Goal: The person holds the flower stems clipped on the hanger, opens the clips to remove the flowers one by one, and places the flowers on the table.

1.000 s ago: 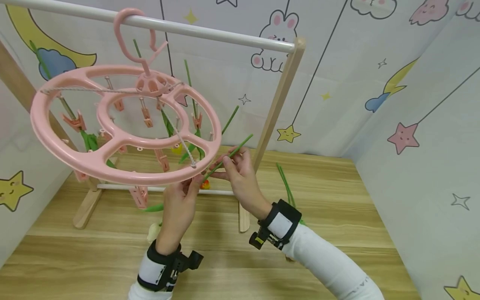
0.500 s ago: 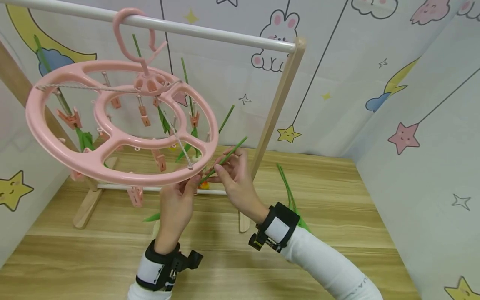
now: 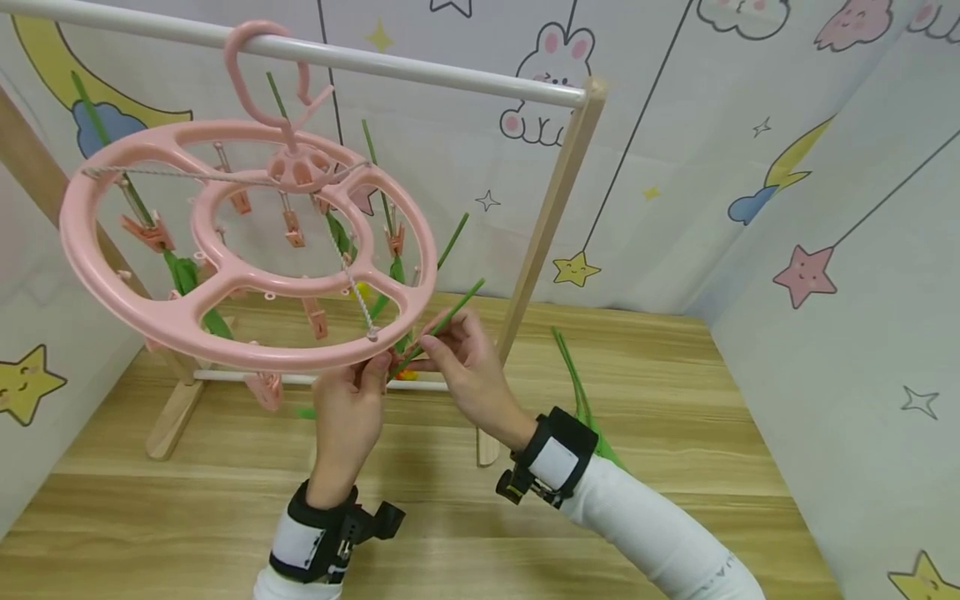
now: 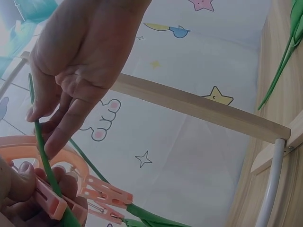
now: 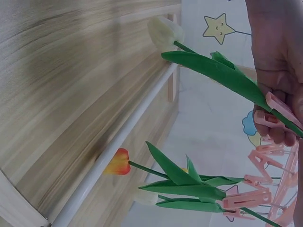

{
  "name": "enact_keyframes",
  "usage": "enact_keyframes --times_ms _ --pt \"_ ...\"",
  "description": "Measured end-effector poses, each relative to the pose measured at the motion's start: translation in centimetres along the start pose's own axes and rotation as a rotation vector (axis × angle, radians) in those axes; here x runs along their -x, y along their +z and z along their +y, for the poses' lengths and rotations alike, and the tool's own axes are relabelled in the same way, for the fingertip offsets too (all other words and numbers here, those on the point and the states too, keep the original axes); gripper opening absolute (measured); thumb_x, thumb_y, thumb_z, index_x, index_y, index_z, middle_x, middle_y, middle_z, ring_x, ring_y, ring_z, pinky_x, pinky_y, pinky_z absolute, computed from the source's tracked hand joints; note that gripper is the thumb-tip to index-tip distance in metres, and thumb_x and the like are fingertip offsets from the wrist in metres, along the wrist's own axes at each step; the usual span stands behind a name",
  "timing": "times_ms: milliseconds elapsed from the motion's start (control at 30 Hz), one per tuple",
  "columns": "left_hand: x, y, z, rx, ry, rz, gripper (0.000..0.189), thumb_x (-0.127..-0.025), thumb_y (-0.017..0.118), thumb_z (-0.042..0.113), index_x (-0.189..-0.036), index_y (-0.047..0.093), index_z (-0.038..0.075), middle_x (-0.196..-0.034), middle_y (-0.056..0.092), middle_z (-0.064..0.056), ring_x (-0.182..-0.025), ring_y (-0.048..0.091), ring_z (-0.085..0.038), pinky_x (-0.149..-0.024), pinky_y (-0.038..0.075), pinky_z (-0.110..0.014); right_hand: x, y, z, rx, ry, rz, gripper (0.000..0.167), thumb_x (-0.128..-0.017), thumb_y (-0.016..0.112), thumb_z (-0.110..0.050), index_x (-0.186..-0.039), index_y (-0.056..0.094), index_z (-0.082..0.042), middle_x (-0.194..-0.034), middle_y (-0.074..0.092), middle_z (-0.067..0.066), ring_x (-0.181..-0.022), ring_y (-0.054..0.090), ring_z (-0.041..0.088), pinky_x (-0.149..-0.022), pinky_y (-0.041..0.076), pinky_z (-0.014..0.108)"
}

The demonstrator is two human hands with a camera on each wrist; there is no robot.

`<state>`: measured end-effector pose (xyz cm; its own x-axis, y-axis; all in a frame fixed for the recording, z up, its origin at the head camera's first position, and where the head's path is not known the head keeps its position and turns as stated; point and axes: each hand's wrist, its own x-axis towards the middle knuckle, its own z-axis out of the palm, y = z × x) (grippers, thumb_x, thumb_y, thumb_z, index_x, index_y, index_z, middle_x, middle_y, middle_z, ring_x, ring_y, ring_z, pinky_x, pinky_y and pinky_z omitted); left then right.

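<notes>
My left hand (image 3: 348, 412) pinches a pink clothespin (image 4: 49, 201) below the front right rim of the round pink hanger (image 3: 281, 358). The green stem of a white tulip (image 5: 164, 32) lies between the clothespin's arms; whether they clamp it, I cannot tell. Thumb and fingers of my right hand (image 3: 476, 367) pinch this stem (image 3: 453, 312) higher up. The tulip hangs bloom down, its long leaf (image 5: 222, 78) below the clothespin. Beside it, an orange-red tulip (image 5: 118, 161) and another white tulip (image 5: 147, 196) hang bloom down from other clothespins.
The hanger hooks over a white rail (image 3: 435, 73) on a wooden frame (image 3: 551, 217). A lower white bar (image 5: 118, 142) crosses near the table. More stems stick up through the hanger. Loose green stems (image 3: 576, 379) lie on the wooden table (image 3: 675, 417) at right.
Both hands have shifted slightly left, and the stem's upper end has moved left and down with them. The hanger has swung a little. The white bloom below my left hand is now mostly hidden.
</notes>
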<state>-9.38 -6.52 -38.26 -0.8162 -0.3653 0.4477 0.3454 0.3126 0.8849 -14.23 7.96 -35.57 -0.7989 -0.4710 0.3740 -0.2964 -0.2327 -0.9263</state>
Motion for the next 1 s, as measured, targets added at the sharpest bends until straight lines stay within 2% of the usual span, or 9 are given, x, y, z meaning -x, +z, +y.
enact_keyframes --times_ms 100,167,333,467,633,733,867,967,1000 --pt "0.0 -0.1 0.0 0.020 -0.011 0.001 0.014 -0.095 0.062 0.006 -0.090 0.068 -0.005 -0.062 0.053 -0.011 -0.054 0.046 -0.005 -0.052 0.039 -0.017 0.0 -0.1 0.1 0.014 -0.016 0.003 0.022 -0.103 0.046 -0.001 -0.118 0.036 0.011 -0.109 0.052 0.019 -0.098 0.063 0.027 -0.086 0.058 0.046" --pt "0.0 -0.1 0.0 0.035 -0.019 -0.008 0.015 -0.096 0.061 0.007 -0.090 0.068 -0.005 -0.063 0.054 -0.013 -0.055 0.046 -0.005 -0.052 0.039 -0.017 -0.1 -0.3 0.1 0.027 -0.028 0.005 0.022 -0.103 0.046 -0.001 -0.118 0.036 0.012 -0.108 0.053 0.016 -0.098 0.063 0.028 -0.086 0.058 0.048" --pt "-0.2 -0.2 -0.1 0.091 -0.041 -0.036 0.018 -0.099 0.058 0.009 -0.092 0.068 -0.004 -0.072 0.063 -0.016 -0.056 0.048 -0.007 -0.052 0.039 -0.017 -0.1 -0.7 -0.3 0.059 -0.034 0.025 0.022 -0.102 0.047 -0.001 -0.117 0.037 0.013 -0.107 0.053 0.011 -0.093 0.064 0.014 -0.084 0.059 0.045" --pt "-0.2 -0.5 -0.1 0.115 -0.065 -0.052 0.016 -0.099 0.057 0.007 -0.095 0.069 -0.004 -0.079 0.067 -0.018 -0.060 0.052 -0.008 -0.056 0.043 -0.017 0.0 -1.3 -0.7 0.098 -0.031 0.052 0.022 -0.102 0.047 0.000 -0.117 0.038 0.013 -0.106 0.053 0.007 -0.090 0.063 0.011 -0.081 0.060 0.039" --pt "-0.4 -1.0 -0.3 0.099 -0.083 -0.087 0.017 -0.099 0.057 0.006 -0.100 0.070 -0.004 -0.085 0.070 -0.020 -0.066 0.059 -0.004 -0.062 0.049 -0.016 0.0 -2.3 -1.2 0.169 -0.077 0.062 0.021 -0.102 0.048 -0.001 -0.116 0.039 0.010 -0.105 0.053 0.019 -0.089 0.062 0.009 -0.078 0.060 0.032" --pt "-0.6 -1.3 -0.4 0.072 -0.089 -0.134 0.017 -0.098 0.058 0.006 -0.104 0.070 -0.005 -0.090 0.072 -0.020 -0.072 0.062 -0.003 -0.065 0.050 -0.015 -0.1 -3.0 -1.7 0.201 -0.120 0.061 0.023 -0.102 0.048 -0.003 -0.118 0.037 0.010 -0.106 0.051 0.022 -0.089 0.061 0.011 -0.076 0.059 0.029" --pt "-0.7 -1.6 -0.3 0.043 -0.098 -0.201 0.020 -0.100 0.055 0.009 -0.108 0.068 -0.004 -0.097 0.072 -0.019 -0.076 0.062 -0.007 -0.068 0.050 -0.016 0.0 -3.9 -2.3 0.222 -0.155 0.072 0.026 -0.103 0.048 -0.007 -0.120 0.036 0.009 -0.104 0.053 0.008 -0.087 0.060 0.012 -0.073 0.058 0.027" --pt "-0.8 -1.8 -0.4 0.040 -0.108 -0.232 0.022 -0.101 0.054 0.011 -0.112 0.067 -0.002 -0.103 0.072 -0.018 -0.083 0.064 -0.001 -0.071 0.051 -0.015 0.0 -4.5 -2.8 0.232 -0.171 0.088 0.032 -0.104 0.050 -0.014 -0.121 0.036 0.008 -0.104 0.053 0.000 -0.086 0.060 0.011 -0.072 0.058 0.028" --pt "-0.8 -1.8 -0.5 0.041 -0.111 -0.238 0.022 -0.101 0.054 0.012 -0.113 0.066 -0.002 -0.105 0.071 -0.018 -0.086 0.064 0.001 -0.073 0.051 -0.014 0.1 -4.7 -2.9 0.234 -0.176 0.092 0.036 -0.103 0.051 -0.018 -0.122 0.036 0.008 -0.104 0.052 0.001 -0.086 0.060 0.011 -0.071 0.057 0.027"
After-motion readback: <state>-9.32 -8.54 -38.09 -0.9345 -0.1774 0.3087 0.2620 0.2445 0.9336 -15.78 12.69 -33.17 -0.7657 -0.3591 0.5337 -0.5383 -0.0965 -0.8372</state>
